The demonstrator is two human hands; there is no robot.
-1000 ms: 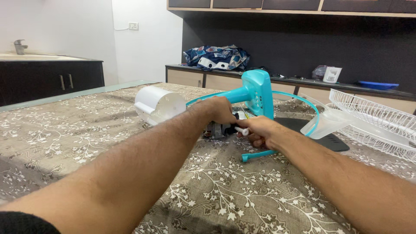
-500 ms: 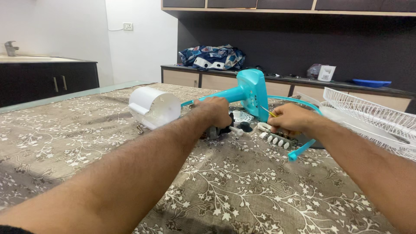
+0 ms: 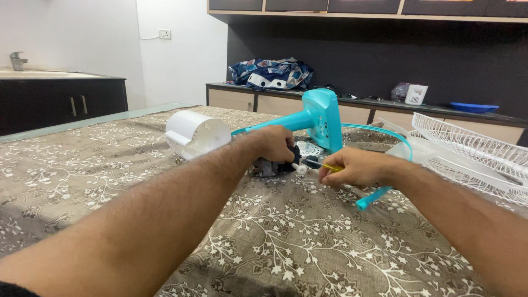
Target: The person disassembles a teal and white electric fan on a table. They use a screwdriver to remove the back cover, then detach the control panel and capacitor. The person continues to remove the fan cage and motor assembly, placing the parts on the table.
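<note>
We see the scene from a single camera worn on the head, looking forward and slightly down along both forearms. It sits close over the patterned counter (image 3: 286, 236), with the hands at mid-frame and the dark wall shelf (image 3: 385, 107) far behind.

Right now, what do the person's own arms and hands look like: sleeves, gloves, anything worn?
Both forearms are bare up to the bottom edge of the picture. The left hand and right hand wear no gloves, and no watch, ring or band shows on either wrist. The only clothing in view is a sliver of dark fabric at the lower left corner, by the left upper arm, likely a sleeve edge.
</note>
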